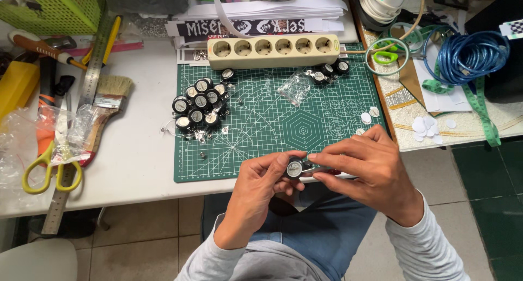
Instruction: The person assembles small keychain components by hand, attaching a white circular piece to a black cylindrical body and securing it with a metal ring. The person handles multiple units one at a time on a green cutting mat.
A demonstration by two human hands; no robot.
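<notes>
Left hand [256,185] pinches a small round black reel [294,168] with a pale face between thumb and fingertips, fingers curled closed on it, just past the near edge of the mat [261,134] and over the lap. Right hand [370,166] meets it from the right, fingers closed on a thin tool with a red part, I cannot tell what kind; its tip touches the reel's right side, so the tool's long axis runs left to right toward the reel. Both hands sit equally near the reel, which faces up at the camera. Farther out on the mat, to the upper left, lies a heap of reels [199,104]; a cream socket strip [272,50] lies along the mat's far edge. Scissors [49,166] rest on the table [136,150], well left.
</notes>
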